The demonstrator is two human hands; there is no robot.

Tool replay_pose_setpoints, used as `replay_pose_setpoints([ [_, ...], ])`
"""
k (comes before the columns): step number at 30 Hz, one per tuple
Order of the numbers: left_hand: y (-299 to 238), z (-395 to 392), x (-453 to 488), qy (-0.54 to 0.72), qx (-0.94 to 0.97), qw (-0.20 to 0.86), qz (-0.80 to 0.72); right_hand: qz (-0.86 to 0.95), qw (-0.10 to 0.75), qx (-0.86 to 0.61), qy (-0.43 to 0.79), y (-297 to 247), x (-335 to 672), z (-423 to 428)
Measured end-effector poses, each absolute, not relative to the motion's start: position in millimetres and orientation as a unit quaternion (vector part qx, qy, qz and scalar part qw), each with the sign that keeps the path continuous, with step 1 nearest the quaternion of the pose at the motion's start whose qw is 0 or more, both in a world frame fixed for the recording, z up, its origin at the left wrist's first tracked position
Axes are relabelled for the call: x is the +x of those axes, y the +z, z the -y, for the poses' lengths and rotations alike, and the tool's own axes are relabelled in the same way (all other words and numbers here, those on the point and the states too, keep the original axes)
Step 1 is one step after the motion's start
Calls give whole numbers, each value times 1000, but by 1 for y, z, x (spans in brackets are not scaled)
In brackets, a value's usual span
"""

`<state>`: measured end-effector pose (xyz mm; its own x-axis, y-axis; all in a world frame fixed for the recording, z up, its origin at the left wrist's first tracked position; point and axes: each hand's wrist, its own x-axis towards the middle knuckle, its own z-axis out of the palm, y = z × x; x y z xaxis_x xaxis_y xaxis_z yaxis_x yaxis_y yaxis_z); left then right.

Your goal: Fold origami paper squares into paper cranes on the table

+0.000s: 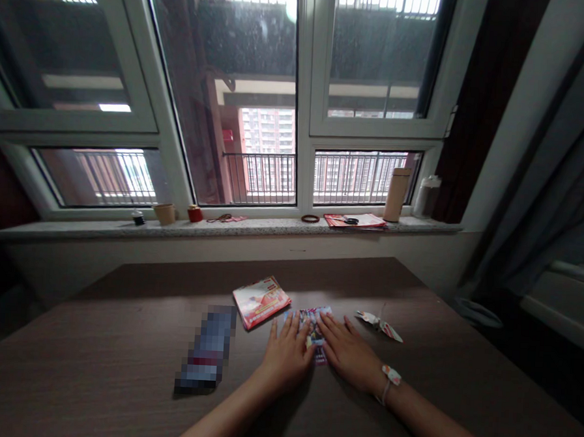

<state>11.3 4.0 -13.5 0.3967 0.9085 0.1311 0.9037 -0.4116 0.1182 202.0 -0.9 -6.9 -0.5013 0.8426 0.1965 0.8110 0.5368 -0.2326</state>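
A small printed sheet of paper [320, 355] with a colourful picture lies on the brown table [133, 340], partly hidden under my hands. My left hand [287, 352] rests flat over its left side, fingers stretched out. From the right, my right hand [346, 352] lies on the sheet too, fingers extended and palm down; a band with a pale ornament [390, 375] is around that wrist. Just beyond my left hand sits a stack of printed papers [262, 302], red and white. To the right of my right hand is a folded paper crane [379, 325].
A blurred-out dark object [209, 351] lies left of my hands. On the windowsill [272, 228] stand a tan flask [396, 194], a clear bottle [426, 196], a paper cup [165, 214], a red spool [195, 213], and papers [370, 220] with scissors [351, 220] on top.
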Motion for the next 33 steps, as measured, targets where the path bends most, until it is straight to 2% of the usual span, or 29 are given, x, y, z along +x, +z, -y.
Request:
replay_pose_setpoints([
  [12, -6, 7, 1, 99, 826, 36, -554, 850, 153, -497, 80, -5, 202, 10],
  [17, 2, 8, 1, 132, 808, 69, -570, 827, 219, -511, 81, 3, 198, 12],
  [20, -1, 8, 5, 146, 800, 43, -580, 821, 250, -510, 57, -1, 190, 9],
  [23, -8, 8, 7, 129, 816, 10, -563, 849, 217, -479, 59, -8, 186, 5],
  [27, -13, 5, 7, 90, 848, 20, -522, 865, 166, -470, 66, -11, 190, 3],
  [33, -8, 6, 6, 76, 822, 17, -564, 845, 136, -513, 61, -7, 191, 4],
])
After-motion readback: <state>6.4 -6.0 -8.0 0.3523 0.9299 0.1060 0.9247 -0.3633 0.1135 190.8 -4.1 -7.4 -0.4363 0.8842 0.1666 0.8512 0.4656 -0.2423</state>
